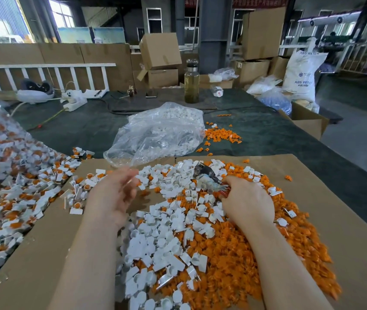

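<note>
Left hand (111, 193), lower centre-left: fingers loose and spread, holding nothing, blurred, above bare cardboard (312, 175) at the pile's left edge. Likely free to pick the next part.

Right hand (248, 203), lower centre-right: fingers curled down into the pile, apparently gripping the near end of a dark tool (205, 172) that points up-left. Blurred, so the grip is a judgement.

White parts (167, 242) are heaped between the 2 hands. Orange parts (234, 265) lie under and right of the right hand. Both kinds sit mixed within reach, probably for pairing.

Joined pieces (10, 186), white with orange, are spread at the left edge of the frame, apart from the loose stock, so probably the done heap.

Clear bag (155, 133) of white parts lies at centre frame on the table (267, 130), mouth toward the cardboard, likely as refill.
</note>
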